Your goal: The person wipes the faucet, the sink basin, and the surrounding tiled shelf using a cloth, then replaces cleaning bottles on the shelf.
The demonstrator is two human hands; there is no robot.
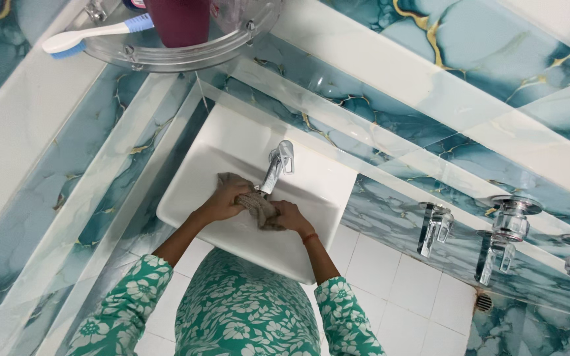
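Observation:
A brown-grey cloth (257,206) is bunched between both my hands over the white wash basin (192,178). My left hand (221,202) grips its left end, where a flap of cloth sticks up. My right hand (290,216) grips the other end; a red thread is on that wrist. The cloth sits right under the spout of the chrome tap (276,165). I cannot tell whether water runs.
A glass corner shelf (166,56) above holds a white and blue toothbrush (94,34) and a dark red cup (178,21). Chrome wall taps (435,227) and knobs (510,219) stand to the right. A floor drain (483,302) lies in the white tiles below them.

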